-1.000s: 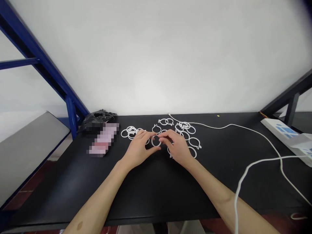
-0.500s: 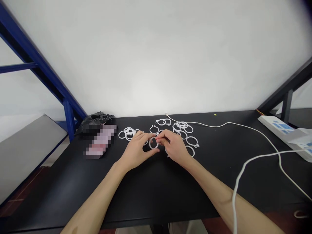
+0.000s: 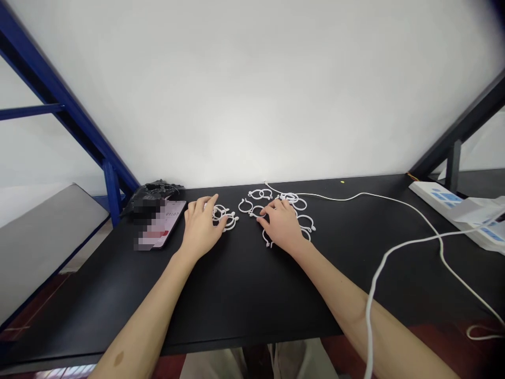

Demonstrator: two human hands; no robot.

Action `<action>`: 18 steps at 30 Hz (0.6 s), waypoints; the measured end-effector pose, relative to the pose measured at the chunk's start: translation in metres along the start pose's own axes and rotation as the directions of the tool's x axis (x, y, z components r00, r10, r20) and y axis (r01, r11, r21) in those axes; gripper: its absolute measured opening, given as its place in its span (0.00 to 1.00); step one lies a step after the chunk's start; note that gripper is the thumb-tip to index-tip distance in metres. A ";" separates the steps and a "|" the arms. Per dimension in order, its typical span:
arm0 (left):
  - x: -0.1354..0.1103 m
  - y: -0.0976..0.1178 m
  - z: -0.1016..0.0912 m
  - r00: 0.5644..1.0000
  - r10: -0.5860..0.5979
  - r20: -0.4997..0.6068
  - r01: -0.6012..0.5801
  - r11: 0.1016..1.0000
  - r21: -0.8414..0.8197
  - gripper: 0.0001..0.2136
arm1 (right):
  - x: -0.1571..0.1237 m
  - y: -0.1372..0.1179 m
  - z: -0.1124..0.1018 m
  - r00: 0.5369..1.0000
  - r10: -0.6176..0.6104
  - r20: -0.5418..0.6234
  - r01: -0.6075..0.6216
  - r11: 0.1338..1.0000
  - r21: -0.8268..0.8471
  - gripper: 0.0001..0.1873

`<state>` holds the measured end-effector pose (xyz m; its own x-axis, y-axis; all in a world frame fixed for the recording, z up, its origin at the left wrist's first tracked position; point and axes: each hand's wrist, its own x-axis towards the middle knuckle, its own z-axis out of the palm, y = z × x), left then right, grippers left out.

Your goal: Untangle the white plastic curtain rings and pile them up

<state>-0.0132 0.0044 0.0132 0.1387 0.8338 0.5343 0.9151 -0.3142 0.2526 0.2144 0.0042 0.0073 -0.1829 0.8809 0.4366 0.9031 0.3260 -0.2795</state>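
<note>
My left hand (image 3: pixel 201 226) is open, fingers spread, at the left cluster of white plastic rings (image 3: pixel 232 225); its thumb lies over the cluster's edge and the fingers cover part of it. Over the larger right group, my right hand (image 3: pixel 282 225) is open and palm down. Its thumb and fingertips are close to one white ring (image 3: pixel 252 215); whether they touch it I cannot tell. The rings are thin with small knobbed ends, and some show a gap. A single ring (image 3: pixel 245 206) lies between the two groups, while two more (image 3: pixel 256 194) overlap behind it.
A phone (image 3: pixel 171 223), partly blurred out, and a black plastic bag (image 3: pixel 152 193) lie at the left. A white cable (image 3: pixel 366 194) crosses the black table (image 3: pixel 236 300) to the right, near a white and blue package (image 3: pixel 450 200). Behind stands a white wall (image 3: pixel 252 105).
Both hands held a white ring together at the middle. Now they are apart: the left moved left to its cluster and let the ring go, while the right opened over the right group.
</note>
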 end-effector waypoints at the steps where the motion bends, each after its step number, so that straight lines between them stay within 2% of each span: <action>1: 0.000 0.000 0.000 1.000 -0.006 0.017 0.006 1.000 0.007 0.24 | 0.000 0.000 0.000 1.000 -0.004 0.020 0.005 1.000 -0.014 0.05; 4: -0.003 0.006 0.001 0.998 0.037 0.044 -0.036 0.999 -0.016 0.21 | 0.001 -0.005 -0.004 1.000 -0.012 0.024 0.011 0.999 0.050 0.07; 6: -0.005 0.013 0.000 0.994 0.098 0.047 -0.095 0.993 -0.065 0.20 | 0.002 -0.012 -0.010 1.000 -0.013 0.007 0.011 0.974 0.226 0.06; 9: -0.007 0.025 -0.003 0.979 0.187 0.083 -0.170 0.969 -0.179 0.21 | 0.000 -0.025 -0.020 0.998 -0.006 0.059 -0.030 0.806 0.591 0.06; 11: -0.009 0.031 -0.005 0.970 0.213 0.120 -0.175 0.947 -0.270 0.19 | -0.001 -0.032 -0.024 0.990 -0.029 0.138 -0.083 0.674 0.734 0.06; 15: -0.011 0.035 -0.007 0.977 0.162 0.141 -0.100 0.923 -0.372 0.21 | -0.004 -0.036 -0.026 0.966 -0.121 0.227 -0.130 0.535 0.835 0.08; 18: -0.011 0.033 -0.006 0.984 0.151 0.093 -0.107 0.923 -0.371 0.21 | -0.004 -0.034 -0.024 0.962 -0.147 0.231 -0.125 0.515 0.848 0.09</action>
<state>0.0135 -0.0180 0.0211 0.3104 0.8152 0.4889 0.6892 -0.5472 0.4749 0.1938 -0.0185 0.0355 -0.3988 0.8784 0.2634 0.1580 0.3487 -0.9238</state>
